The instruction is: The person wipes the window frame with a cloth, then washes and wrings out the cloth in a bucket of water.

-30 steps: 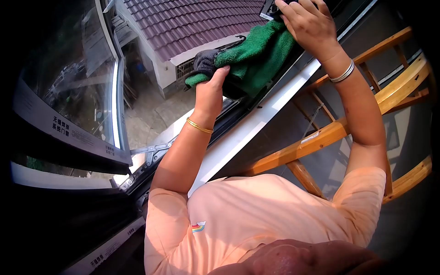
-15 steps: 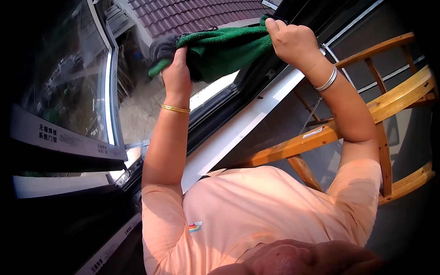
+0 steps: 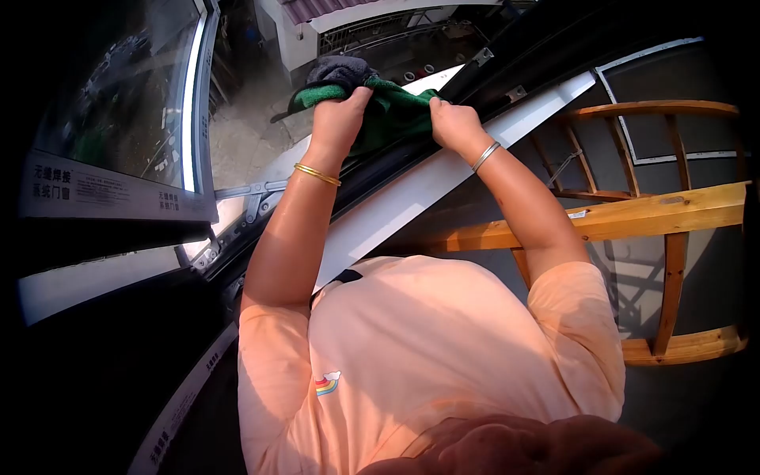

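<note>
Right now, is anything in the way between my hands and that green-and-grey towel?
Nothing visible is. Your left hand already grips the green-and-grey towel beside its bunched grey part, and your right hand grips the green part directly.

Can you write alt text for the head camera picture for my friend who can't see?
A left hand and right hand grip a green and grey cloth between them, beside an open window. A peach T-shirt with a little rainbow fills the lower middle, and a wooden ladder shows at picture right.
</note>
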Demonstrator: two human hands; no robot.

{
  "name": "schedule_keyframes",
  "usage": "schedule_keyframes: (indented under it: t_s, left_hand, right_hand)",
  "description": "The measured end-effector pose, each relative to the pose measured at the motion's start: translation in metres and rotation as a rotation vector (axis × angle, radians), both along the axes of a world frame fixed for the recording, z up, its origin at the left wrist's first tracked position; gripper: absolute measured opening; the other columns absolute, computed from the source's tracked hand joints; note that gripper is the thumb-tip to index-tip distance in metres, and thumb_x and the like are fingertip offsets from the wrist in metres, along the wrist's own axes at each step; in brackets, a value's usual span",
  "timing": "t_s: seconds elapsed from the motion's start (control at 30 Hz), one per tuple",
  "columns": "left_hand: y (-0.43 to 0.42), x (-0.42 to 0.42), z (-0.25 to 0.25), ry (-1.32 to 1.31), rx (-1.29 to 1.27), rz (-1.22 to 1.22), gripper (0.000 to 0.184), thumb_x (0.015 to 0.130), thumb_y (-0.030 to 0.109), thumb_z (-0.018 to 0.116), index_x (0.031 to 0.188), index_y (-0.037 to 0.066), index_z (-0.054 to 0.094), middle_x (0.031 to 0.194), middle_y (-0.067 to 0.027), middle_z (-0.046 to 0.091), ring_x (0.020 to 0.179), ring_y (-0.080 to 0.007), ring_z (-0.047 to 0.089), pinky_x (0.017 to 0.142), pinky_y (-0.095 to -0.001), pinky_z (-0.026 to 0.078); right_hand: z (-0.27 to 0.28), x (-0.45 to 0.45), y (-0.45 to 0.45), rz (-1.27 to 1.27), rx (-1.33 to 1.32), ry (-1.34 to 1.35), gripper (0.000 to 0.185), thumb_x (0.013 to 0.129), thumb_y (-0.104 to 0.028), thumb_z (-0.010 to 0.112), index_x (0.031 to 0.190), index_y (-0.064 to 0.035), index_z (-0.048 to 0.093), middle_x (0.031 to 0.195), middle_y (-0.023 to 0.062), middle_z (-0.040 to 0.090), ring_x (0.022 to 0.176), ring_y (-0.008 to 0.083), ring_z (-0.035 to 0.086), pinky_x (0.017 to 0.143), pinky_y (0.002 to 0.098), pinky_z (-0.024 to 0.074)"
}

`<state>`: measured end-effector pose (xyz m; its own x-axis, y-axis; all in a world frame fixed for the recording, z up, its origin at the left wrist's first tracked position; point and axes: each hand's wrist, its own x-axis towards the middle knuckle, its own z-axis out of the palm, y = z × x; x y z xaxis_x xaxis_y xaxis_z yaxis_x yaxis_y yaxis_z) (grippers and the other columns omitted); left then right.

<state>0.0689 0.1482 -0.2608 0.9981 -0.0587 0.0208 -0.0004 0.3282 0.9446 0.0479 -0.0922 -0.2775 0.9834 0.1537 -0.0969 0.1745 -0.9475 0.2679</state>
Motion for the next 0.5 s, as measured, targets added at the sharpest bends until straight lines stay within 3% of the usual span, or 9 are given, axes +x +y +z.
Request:
schedule_keyframes:
  t_s: [0.1, 0.17, 0.3, 0.37, 0.43, 0.5]
  left_hand:
    - [0.010, -0.004, 0.004, 0.202, 0.188, -0.067, 0.031, 0.087, 0.019, 0.071, 0.107, -0.005, 0.069, 0.102, -0.0059, 0.069, 0.092, -0.0146, 0.064, 0.083, -0.0281, 0.051]
    - [0.012, -0.008, 0.003, 0.198, 0.210, -0.058, 0.033, 0.086, 0.021, 0.072, 0.105, -0.006, 0.070, 0.100, -0.0061, 0.069, 0.092, -0.0142, 0.063, 0.081, -0.0278, 0.051]
    - [0.016, -0.017, 0.006, 0.057, 0.087, 0.014, 0.027, 0.086, 0.015, 0.071, 0.106, -0.003, 0.069, 0.100, -0.0049, 0.068, 0.091, -0.0134, 0.063, 0.082, -0.0277, 0.050]
    - [0.026, -0.022, 0.018, -0.196, -0.062, 0.121, 0.023, 0.087, 0.010, 0.069, 0.106, -0.002, 0.069, 0.102, -0.0033, 0.068, 0.092, -0.0135, 0.062, 0.084, -0.0277, 0.050]
    - [0.035, -0.018, 0.025, -0.280, -0.021, 0.172, 0.019, 0.089, 0.008, 0.067, 0.105, -0.001, 0.068, 0.102, -0.0033, 0.068, 0.093, -0.0137, 0.063, 0.086, -0.0277, 0.050]
    - [0.036, -0.015, 0.030, -0.241, 0.025, 0.179, 0.018, 0.088, 0.008, 0.067, 0.105, -0.001, 0.068, 0.101, -0.0035, 0.068, 0.092, -0.0139, 0.063, 0.086, -0.0278, 0.050]
  right_hand:
    - [0.010, 0.009, 0.001, -0.110, 0.163, 0.098, 0.018, 0.086, -0.007, 0.048, 0.102, 0.0002, 0.053, 0.095, 0.0215, 0.070, 0.089, 0.0398, 0.068, 0.075, 0.0505, 0.0535]
    - [0.010, 0.013, 0.000, -0.142, 0.166, 0.112, 0.023, 0.086, -0.008, 0.048, 0.107, -0.0013, 0.056, 0.098, 0.0205, 0.070, 0.093, 0.0403, 0.067, 0.079, 0.0499, 0.0527]
    - [-0.001, 0.009, -0.006, -0.110, 0.333, 0.017, 0.034, 0.085, -0.007, 0.048, 0.117, -0.0035, 0.058, 0.102, 0.0204, 0.069, 0.100, 0.0392, 0.065, 0.085, 0.0473, 0.0515]
    - [-0.012, 0.006, -0.009, -0.161, 0.742, 0.112, 0.042, 0.083, -0.005, 0.048, 0.124, -0.0069, 0.058, 0.107, 0.0199, 0.068, 0.106, 0.0382, 0.063, 0.090, 0.0444, 0.0500]
    - [-0.017, -0.011, 0.024, -0.024, 0.701, 0.060, 0.043, 0.081, -0.006, 0.049, 0.124, -0.0084, 0.056, 0.111, 0.0175, 0.068, 0.108, 0.0367, 0.062, 0.094, 0.0431, 0.0484]
    - [-0.004, -0.023, 0.043, -0.056, 0.571, 0.059, 0.041, 0.082, -0.008, 0.049, 0.122, -0.0107, 0.057, 0.111, 0.0143, 0.068, 0.106, 0.0341, 0.064, 0.092, 0.0419, 0.0496]
